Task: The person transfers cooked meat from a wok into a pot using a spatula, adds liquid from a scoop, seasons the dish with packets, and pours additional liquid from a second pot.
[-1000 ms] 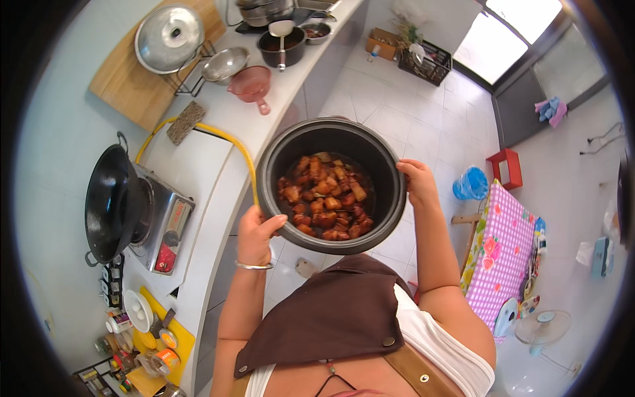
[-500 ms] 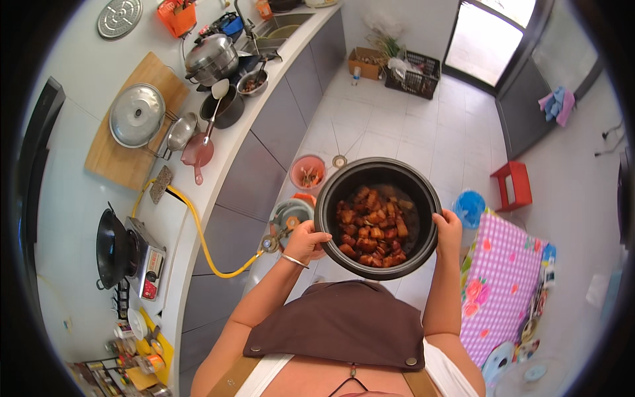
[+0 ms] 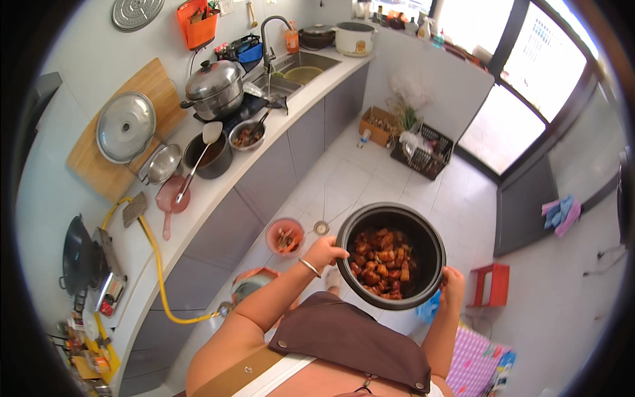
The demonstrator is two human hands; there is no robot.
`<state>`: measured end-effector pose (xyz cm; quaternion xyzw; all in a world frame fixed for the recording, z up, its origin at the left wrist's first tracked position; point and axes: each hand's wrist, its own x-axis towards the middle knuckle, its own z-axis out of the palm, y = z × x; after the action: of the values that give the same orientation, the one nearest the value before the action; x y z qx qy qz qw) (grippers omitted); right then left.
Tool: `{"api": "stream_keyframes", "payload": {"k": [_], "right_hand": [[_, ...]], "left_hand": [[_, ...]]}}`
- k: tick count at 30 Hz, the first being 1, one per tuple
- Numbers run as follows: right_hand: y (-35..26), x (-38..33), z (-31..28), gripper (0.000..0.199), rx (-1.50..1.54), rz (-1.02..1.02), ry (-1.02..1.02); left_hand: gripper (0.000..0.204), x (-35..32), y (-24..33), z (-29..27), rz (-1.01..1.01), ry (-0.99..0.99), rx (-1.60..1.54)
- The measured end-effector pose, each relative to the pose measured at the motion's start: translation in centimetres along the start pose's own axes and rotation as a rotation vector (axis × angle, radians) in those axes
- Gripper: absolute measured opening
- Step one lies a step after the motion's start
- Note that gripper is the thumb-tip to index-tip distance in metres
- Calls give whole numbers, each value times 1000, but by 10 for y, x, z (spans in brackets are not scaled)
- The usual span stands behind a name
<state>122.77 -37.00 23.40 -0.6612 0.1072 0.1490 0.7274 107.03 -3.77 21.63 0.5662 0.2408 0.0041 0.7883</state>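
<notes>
A round black pot (image 3: pixel 428 231) is held out in front of my body over the floor. Chunks of glossy brown braised meat (image 3: pixel 380 263) lie in it with some dark sauce. My left hand (image 3: pixel 324 253), below a silver bangle, grips the pot's left side with the thumb over the rim. On the opposite side my right hand (image 3: pixel 452 284) clasps the rim; some of its fingers are hidden beneath the pot. The pot tilts a little toward me, so its inside shows.
Along the left counter (image 3: pixel 198 221) stand a steamer pot (image 3: pixel 215 89), a dark saucepan (image 3: pixel 218 162) with a spatula (image 3: pixel 192 165), and a wok (image 3: pixel 78 255) on a stove. A pink bin (image 3: pixel 286 237), a gas cylinder (image 3: pixel 251 284), a black crate (image 3: pixel 423 159) and a red stool (image 3: pixel 489 284) stand on the floor.
My view has swung toward the sink and door. I have turned with the pot still in both hands, and the checked cloth has slid toward the lower edge.
</notes>
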Motion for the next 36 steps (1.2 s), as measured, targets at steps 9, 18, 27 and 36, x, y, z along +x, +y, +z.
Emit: {"api": "stream_keyframes", "payload": {"k": [9, 18, 27, 36], "right_hand": [[-74, 184, 75, 20, -23, -66, 36], [-104, 392, 229, 19, -137, 25, -217], [-151, 514, 457, 35, -239, 56, -631], [-159, 589, 677, 31, -288, 68, -780]], "left_hand": [[19, 169, 81, 16, 81, 80, 69], [14, 325, 137, -45, 16, 361, 21], [14, 376, 218, -132, 210, 670, -122], [14, 456, 275, -247, 352, 874, -220]]}}
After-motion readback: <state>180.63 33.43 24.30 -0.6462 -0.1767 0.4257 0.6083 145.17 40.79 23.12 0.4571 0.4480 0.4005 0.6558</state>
